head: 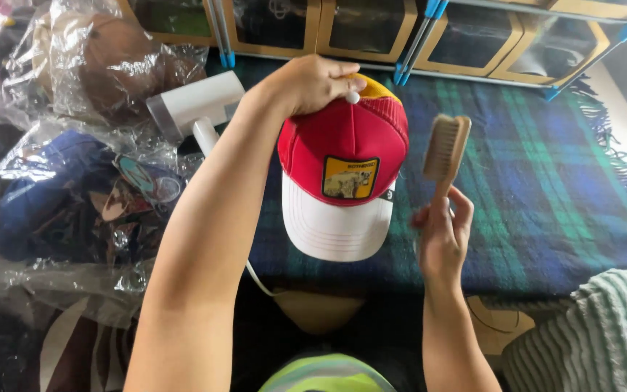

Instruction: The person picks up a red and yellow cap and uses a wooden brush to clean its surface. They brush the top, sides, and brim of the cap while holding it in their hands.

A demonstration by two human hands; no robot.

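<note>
Cap position: a red cap (pixel 342 149) with a white brim and a yellow patch on its front is held up over the plaid blanket (pixel 546 189), between the two hands, brim pointed toward the wearer of the camera.
Left hand: the left hand (pixel 312 81) is closed over the cap's crown from above, fingers curled around the top by the white button.
Right hand: the right hand (pixel 440 232) is closed around the handle of a wooden brush (pixel 445 151), which is held upright just beside the cap's right edge; whether the bristles touch the cap cannot be told.
Left surroundings: a white handheld appliance (pixel 194 109) is seen behind the left forearm, beside clear plastic bags (pixel 88 189) of caps.
Background: wood-framed bins (pixel 371 29) are lined up beyond the blanket.
</note>
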